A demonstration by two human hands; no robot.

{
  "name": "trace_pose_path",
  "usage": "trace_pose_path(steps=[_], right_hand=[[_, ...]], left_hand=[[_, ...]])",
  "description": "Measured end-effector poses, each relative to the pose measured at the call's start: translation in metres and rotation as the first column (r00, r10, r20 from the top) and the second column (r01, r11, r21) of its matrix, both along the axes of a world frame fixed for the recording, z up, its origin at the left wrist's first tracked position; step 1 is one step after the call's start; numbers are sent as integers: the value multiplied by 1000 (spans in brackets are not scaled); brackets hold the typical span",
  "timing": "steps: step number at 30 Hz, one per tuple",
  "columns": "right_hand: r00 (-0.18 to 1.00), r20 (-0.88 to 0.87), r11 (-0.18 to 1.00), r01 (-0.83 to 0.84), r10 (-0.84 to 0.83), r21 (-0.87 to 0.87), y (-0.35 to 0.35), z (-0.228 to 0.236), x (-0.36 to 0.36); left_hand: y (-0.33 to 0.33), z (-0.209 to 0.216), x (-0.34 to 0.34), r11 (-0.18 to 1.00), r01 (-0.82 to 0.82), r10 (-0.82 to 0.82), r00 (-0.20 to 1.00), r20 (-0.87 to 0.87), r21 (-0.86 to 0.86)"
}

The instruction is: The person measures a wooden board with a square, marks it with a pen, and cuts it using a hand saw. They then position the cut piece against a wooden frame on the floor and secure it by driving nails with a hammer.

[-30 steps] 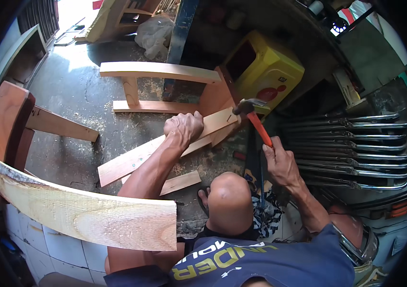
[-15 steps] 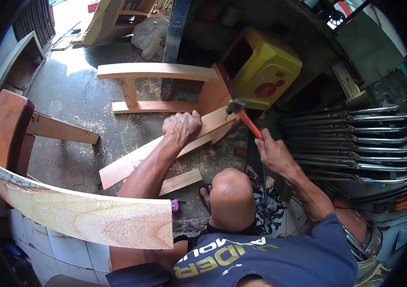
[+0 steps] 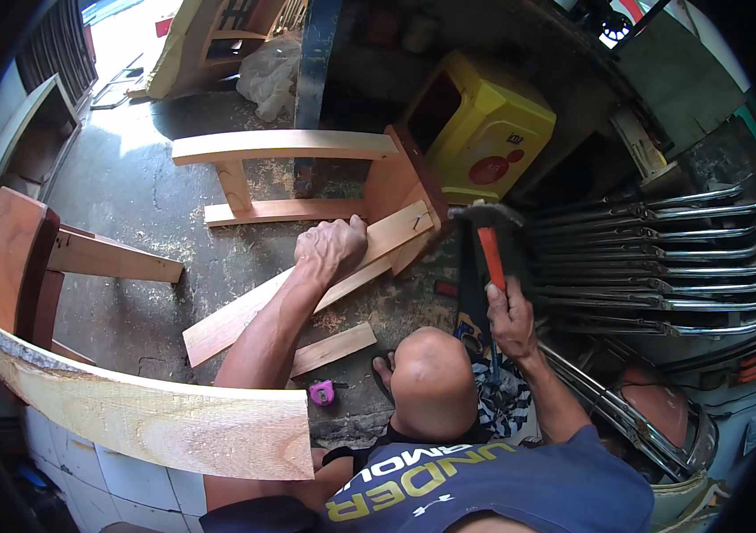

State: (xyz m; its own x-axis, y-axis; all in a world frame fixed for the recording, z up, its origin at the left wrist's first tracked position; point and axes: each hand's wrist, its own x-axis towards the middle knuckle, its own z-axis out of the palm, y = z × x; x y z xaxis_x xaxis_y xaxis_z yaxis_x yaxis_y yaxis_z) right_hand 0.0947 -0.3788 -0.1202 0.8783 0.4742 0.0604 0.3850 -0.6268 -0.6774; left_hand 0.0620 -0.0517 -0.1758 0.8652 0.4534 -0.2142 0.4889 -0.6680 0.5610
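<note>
My right hand [image 3: 511,318] grips a claw hammer [image 3: 490,253] by its orange handle, the dark head held to the right of the wooden frame and apart from it. A nail [image 3: 417,219] sticks up near the upper end of a pale plank [image 3: 240,313]. My left hand [image 3: 332,246] is closed on that plank, knuckles up, partway along it. The plank's upper end rests at a reddish-brown board [image 3: 387,178], from which pale legs [image 3: 285,147] with a crosspiece extend left, like an overturned stool or chair.
A short offcut [image 3: 334,349] and a pink tape measure [image 3: 323,393] lie near my knee. A wide board [image 3: 156,417] juts across the lower left, beside another wooden piece [image 3: 9,258]. A yellow plastic stool [image 3: 502,133] and stacked chrome frames [image 3: 662,258] stand right. Sawdust covers the floor.
The hammer has moved from over the plank's nailed end to the right, its handle now more upright. My left hand keeps its place on the plank; the view has shifted slightly.
</note>
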Motion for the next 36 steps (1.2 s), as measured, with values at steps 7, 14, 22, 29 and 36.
trace_pose_path(steps=[7,14,22,29,36], right_hand=[[-110,-989,917,396,103,51,-26,-122,-32],[-240,-614,568,709,752,419,47,-123,-9],[-248,-516,510,726,820,461,49,-127,0],[-144,-576,505,678,804,535,61,-157,9],[-112,-594,499,677,796,541,61,-156,15]], left_hand=[[1,5,0,998,59,-56,995,-78,32],[-7,20,-4,994,23,-8,990,-142,107],[-9,26,1,992,-36,58,981,-184,119],[-12,24,5,994,-28,56,959,-276,102],[-13,9,7,988,-51,85,968,-237,146]])
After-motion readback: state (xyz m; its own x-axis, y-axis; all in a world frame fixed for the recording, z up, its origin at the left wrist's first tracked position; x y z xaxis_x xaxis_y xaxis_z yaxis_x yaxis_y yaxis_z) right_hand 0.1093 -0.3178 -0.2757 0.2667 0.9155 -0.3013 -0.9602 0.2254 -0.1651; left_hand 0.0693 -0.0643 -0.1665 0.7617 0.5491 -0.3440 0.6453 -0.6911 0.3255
